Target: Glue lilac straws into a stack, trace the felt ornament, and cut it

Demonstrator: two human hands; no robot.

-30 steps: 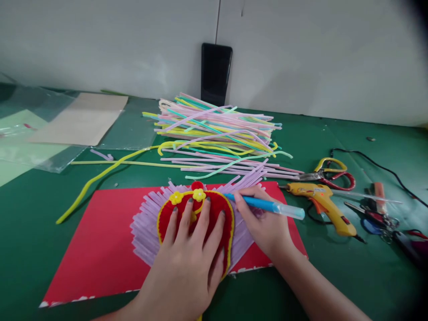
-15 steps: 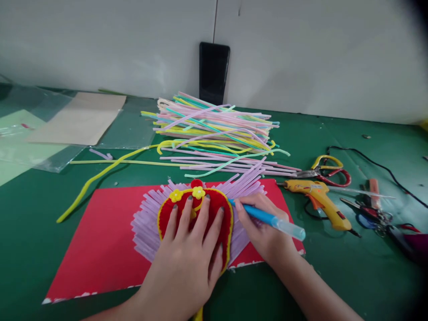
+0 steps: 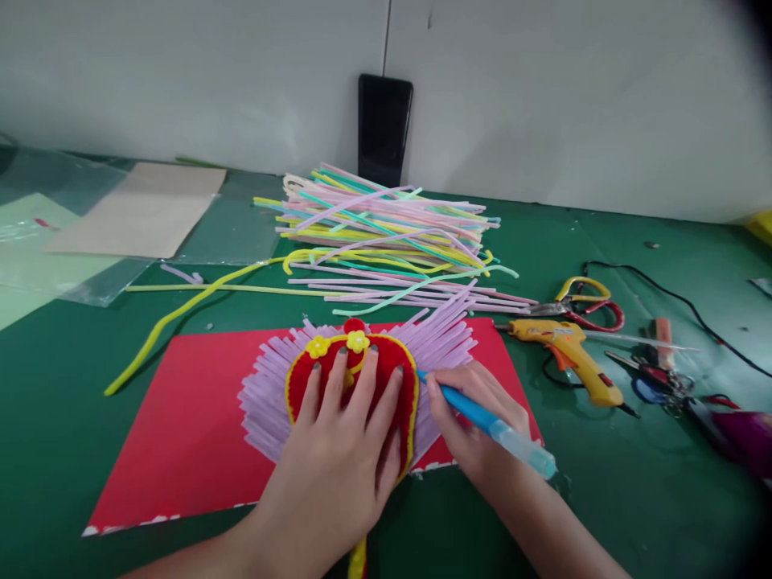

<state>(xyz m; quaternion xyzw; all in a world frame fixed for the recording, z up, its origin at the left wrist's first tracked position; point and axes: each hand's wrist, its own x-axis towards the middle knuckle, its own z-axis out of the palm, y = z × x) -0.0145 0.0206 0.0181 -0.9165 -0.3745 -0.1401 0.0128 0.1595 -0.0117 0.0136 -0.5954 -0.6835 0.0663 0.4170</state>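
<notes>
In the head view, the left hand (image 3: 334, 462) lies palm down, fingers spread and grasping nothing, flat on a red felt piece (image 3: 406, 400) with a yellow border. The felt piece sits directly beneath these fingers. Its upper border shows beyond the fingertips and its right border lies outside the index finger. Two yellow flowers (image 3: 357, 342) are set just beyond the fingertips, and a red pompom (image 3: 355, 325) sits at the top edge past them.

The right hand (image 3: 482, 418) has its fingers closed around a blue pen (image 3: 491, 425). The pen tip is at the right border of the felt piece, to the right of the left index finger; exact contact cannot be determined.

Lilac strips (image 3: 265, 410) fan out from under the felt piece on both sides of the left fingers. They rest on a red sheet (image 3: 174, 426), which extends left of the same fingers across the green worktop (image 3: 663, 507).

Ahead of both hands' fingers lies a pile of coloured strips (image 3: 386, 217). A glue gun (image 3: 579, 362) and scissors (image 3: 567, 308) lie to the right of the right fingers.
</notes>
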